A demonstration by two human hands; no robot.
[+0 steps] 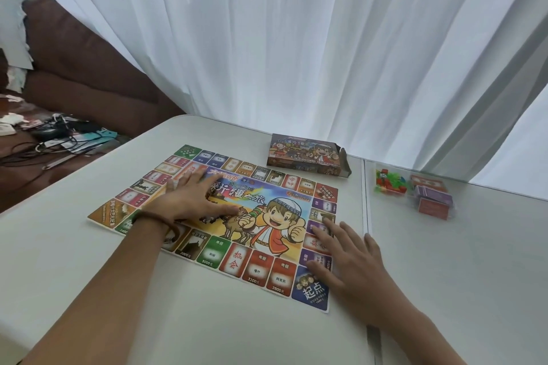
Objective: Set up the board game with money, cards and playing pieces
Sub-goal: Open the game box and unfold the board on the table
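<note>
Head view: paper game board (237, 216) lies unfolded at table (118, 290) centre. Left hand (189, 197), fingers spread flat and holding nothing, presses the board's 10 o'clock area; right hand (347, 264), fingers likewise splayed, presses its 4 o'clock corner. Judged step: flattening the board. Next move calls for reaching to 2 o'clock, where bagged playing pieces (390, 182) and card packs (431, 197) wait beside the open game box (305, 155).

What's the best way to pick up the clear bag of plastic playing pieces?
Pinch the bag of playing pieces from above across its narrow width with right hand fingers. It lies flat on the table, and the wrapped cards crowd its right side.
</note>
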